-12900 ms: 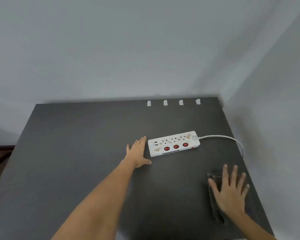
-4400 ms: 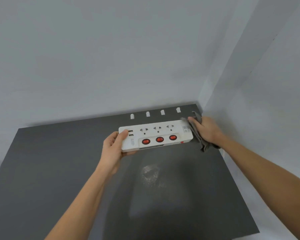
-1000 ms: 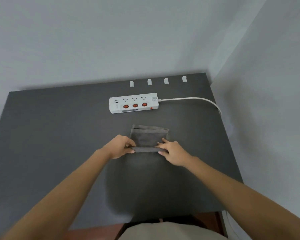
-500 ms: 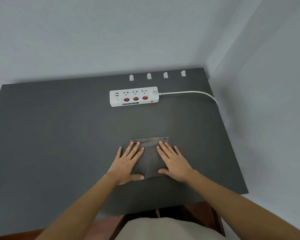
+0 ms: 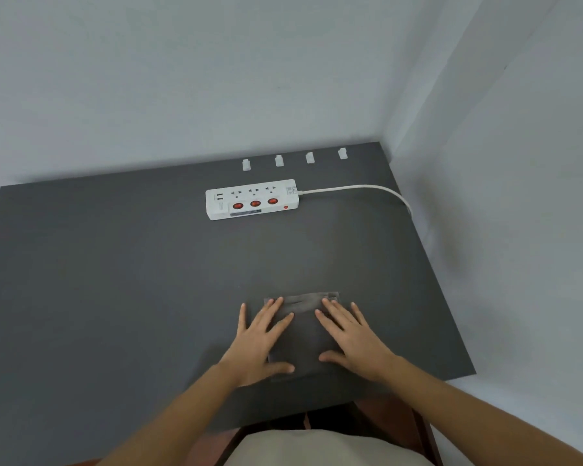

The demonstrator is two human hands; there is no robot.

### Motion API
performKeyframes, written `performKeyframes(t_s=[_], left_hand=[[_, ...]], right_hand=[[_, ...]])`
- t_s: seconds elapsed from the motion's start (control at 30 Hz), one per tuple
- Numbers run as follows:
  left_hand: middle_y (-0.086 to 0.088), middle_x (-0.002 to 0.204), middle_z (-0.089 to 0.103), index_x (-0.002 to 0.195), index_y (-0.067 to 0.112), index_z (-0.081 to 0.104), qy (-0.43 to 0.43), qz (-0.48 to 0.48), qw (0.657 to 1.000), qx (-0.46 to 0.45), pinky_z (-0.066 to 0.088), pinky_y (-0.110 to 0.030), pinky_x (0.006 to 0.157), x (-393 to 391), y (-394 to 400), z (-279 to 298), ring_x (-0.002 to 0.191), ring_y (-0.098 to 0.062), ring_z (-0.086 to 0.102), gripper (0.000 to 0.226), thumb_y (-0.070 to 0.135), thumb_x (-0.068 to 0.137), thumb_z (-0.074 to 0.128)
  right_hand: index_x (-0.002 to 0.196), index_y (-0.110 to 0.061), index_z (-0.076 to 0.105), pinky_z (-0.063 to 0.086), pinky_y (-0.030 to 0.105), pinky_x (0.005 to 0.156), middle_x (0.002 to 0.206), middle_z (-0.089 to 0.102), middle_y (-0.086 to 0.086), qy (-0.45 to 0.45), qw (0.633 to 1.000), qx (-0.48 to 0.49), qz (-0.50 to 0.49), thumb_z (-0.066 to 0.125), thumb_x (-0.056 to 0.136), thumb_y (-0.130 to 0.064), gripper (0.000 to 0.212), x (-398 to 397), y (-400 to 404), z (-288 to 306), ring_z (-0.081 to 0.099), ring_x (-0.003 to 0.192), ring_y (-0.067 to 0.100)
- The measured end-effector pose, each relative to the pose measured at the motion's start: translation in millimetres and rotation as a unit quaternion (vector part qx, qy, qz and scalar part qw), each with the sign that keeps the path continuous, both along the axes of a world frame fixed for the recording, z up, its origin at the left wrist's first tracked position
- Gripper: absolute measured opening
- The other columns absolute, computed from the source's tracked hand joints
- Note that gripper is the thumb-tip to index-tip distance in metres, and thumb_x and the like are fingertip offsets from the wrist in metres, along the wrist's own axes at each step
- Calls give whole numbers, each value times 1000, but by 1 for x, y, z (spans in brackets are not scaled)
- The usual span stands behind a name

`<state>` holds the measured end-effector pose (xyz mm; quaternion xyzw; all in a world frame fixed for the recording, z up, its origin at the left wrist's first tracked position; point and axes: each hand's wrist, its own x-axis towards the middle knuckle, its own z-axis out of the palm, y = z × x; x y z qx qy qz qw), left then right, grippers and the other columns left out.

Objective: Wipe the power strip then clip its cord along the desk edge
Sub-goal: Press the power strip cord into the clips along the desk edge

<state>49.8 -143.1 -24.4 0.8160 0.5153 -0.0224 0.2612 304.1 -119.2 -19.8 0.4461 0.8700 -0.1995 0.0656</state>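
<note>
A white power strip [image 5: 252, 199] with three red switches lies flat near the back of the dark desk [image 5: 115, 280]. Its white cord [image 5: 357, 188] runs right and drops over the desk's right edge. Several white cable clips [image 5: 279, 160] sit in a row along the back edge. A folded grey cloth [image 5: 303, 334] lies near the front edge. My left hand [image 5: 260, 341] and my right hand [image 5: 350, 341] rest flat on the cloth, fingers spread, one on each side.
Grey walls meet at the corner behind the desk's back right. The right wall runs close along the desk's right edge. Below the front edge a reddish-brown chair [image 5: 394, 422] and my light shirt [image 5: 317, 449] show.
One second ago both hands pinched the cloth's near fold. Half a second ago they lay flat on the folded cloth, and they stay there now.
</note>
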Motion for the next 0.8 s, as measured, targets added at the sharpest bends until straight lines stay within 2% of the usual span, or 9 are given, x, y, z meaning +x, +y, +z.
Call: performKeyframes(t_s=[0.1,0.17,0.23,0.3,0.37,0.43,0.53,0.67,0.8], left_hand=[[-5,147,45,136,23,48,-124,125,981,86,5,-56,118,-5,43,25,134,-17,43,52,47,90,44],[-2,106,73,110,20,67,-166,209,955,131,39,-53,108,-7,82,40,95,-20,69,27,32,93,50],[0,70,74,80,17,69,-189,274,935,123,56,-41,77,-3,121,57,65,-20,68,26,36,91,57],[-4,60,68,67,11,61,-152,310,933,98,54,-38,65,8,158,68,61,-24,65,47,49,92,50],[-10,71,69,71,9,59,-109,292,946,89,52,-41,71,23,189,69,72,-31,64,47,44,96,41],[-13,103,67,96,11,64,-73,250,961,95,47,-43,88,41,214,66,99,-34,61,28,28,97,42],[-14,153,29,135,16,44,16,191,978,81,23,-52,113,63,244,46,141,-32,24,43,13,92,46],[-10,162,-6,149,19,20,86,135,983,95,1,-59,116,83,276,19,148,-30,-11,63,9,92,45],[-9,161,9,149,18,22,61,125,987,77,-1,-60,115,78,293,-3,149,-28,-7,52,23,99,38]], right_hand=[[125,-18,54,25,39,111,133,55,9,110,985,93,-91,44,87,-45,48,11,32,13,44,126,23],[92,-19,66,33,31,91,92,72,5,153,966,134,-161,49,84,-36,26,24,64,27,62,92,25],[68,-17,63,37,33,76,62,68,5,145,955,124,-226,60,82,-34,23,38,97,43,63,63,27],[54,-10,55,41,33,62,49,59,10,115,946,92,-288,61,85,-41,44,53,129,53,58,52,31],[55,-5,55,45,36,60,52,61,14,67,938,68,-334,46,88,-52,58,67,155,56,61,58,36],[68,-5,62,46,40,68,67,66,19,74,936,54,-340,46,92,-42,47,78,179,52,64,75,40],[120,-4,55,43,43,93,117,62,25,75,937,21,-341,52,93,-22,33,90,210,38,56,109,41],[140,-10,31,33,51,106,144,35,24,36,933,23,-356,49,94,-22,51,103,249,12,37,128,44],[126,-12,46,40,55,99,120,52,29,20,938,31,-345,47,94,-19,33,107,280,-6,47,113,47]])
